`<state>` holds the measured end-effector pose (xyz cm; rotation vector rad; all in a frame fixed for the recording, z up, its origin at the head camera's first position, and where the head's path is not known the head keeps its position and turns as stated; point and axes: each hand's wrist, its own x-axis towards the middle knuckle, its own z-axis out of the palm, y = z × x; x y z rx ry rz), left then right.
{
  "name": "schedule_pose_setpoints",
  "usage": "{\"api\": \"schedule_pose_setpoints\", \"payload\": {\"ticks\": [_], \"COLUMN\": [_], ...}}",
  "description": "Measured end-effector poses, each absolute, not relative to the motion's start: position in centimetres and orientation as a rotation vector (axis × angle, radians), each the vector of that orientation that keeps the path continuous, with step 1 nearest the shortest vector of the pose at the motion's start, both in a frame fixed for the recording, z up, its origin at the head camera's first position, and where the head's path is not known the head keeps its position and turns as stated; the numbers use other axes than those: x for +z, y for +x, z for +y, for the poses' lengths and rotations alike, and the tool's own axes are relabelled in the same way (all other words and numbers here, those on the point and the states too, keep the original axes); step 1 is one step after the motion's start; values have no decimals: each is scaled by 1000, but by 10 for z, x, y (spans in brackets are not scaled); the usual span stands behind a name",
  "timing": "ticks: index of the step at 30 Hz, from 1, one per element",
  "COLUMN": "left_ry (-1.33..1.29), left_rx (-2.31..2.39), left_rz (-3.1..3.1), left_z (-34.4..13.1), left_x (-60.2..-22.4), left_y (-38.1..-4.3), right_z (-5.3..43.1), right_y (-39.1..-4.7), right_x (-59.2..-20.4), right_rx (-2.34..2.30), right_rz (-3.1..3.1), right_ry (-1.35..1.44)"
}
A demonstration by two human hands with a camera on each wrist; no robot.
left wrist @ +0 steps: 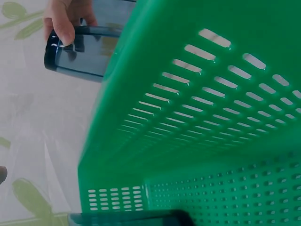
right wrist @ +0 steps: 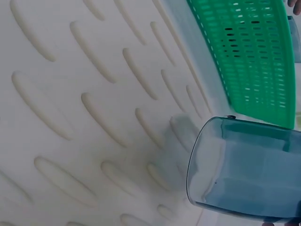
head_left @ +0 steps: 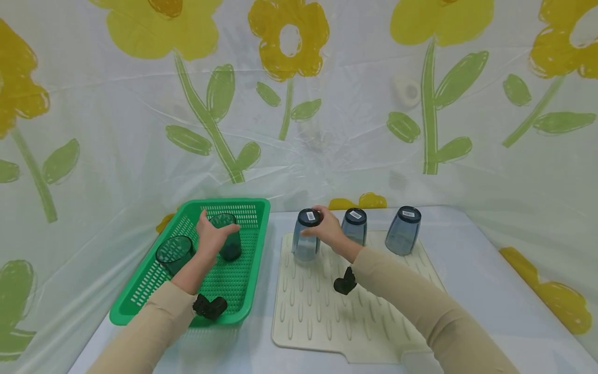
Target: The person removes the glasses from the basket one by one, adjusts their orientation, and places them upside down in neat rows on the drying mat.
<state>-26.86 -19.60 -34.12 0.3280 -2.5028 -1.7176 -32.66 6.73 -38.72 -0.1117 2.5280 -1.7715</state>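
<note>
My right hand (head_left: 329, 228) grips a blue-tinted drinking glass (head_left: 306, 249) near its base; the glass is upside down over the left back part of the cream drying mat (head_left: 317, 322). In the right wrist view the held glass (right wrist: 249, 169) has its mouth toward the ridged mat; whether it touches is unclear. My left hand (head_left: 212, 236) is over the green basket (head_left: 259, 270), thumb and fingers spread around the top of a glass (head_left: 231, 249) standing inside. Another glass (head_left: 175, 254) leans in the basket, left of that hand.
Two more upside-down glasses stand along the mat's back, a middle glass (head_left: 355, 228) behind my right wrist and a right glass (head_left: 404, 231). A flower-printed sheet (head_left: 322, 156) hangs behind the white table (head_left: 467, 270). The basket stands left of the mat, a narrow gap between them.
</note>
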Motion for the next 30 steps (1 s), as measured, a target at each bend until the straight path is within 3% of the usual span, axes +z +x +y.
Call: {"api": "schedule_pose_setpoints", "payload": {"ticks": [30], "left_ry": [594], "left_rx": [-1840], "left_rz": [-2409], "left_z": [-202], "left_x": [-374], "left_y": [-290], "right_z": [55], "right_y": [-343], "right_x": [-403], "right_rx": [-1730], "right_rz": [2621], "right_ry": [-139]}}
